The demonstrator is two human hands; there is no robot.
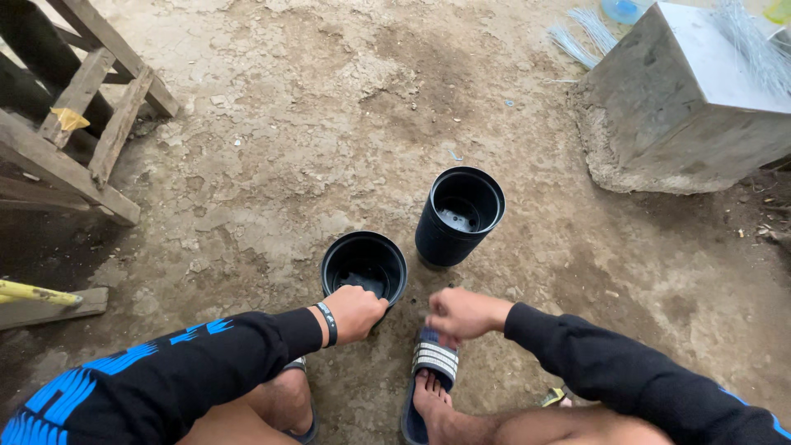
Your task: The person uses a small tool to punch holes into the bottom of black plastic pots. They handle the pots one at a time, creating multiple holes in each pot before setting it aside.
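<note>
Left hand [356, 311] gripping near black pot [363, 265] rim, right hand [458, 313] fisted, second pot [459, 216] beyond

A wooden frame [78, 115] of rough planks stands at the upper left on the cracked dirt floor [313, 124], with a yellow scrap [69, 119] caught on one of its slats. Below it, at the left edge, a yellow-handled tool [33, 292] lies across a short flat board [58, 306]. At the upper right sits a grey concrete block [684, 99] with bundles of thin pale wires [581, 33] lying beside and on top of it, and a light blue round object [622, 10] lies just beyond at the top edge.
</note>
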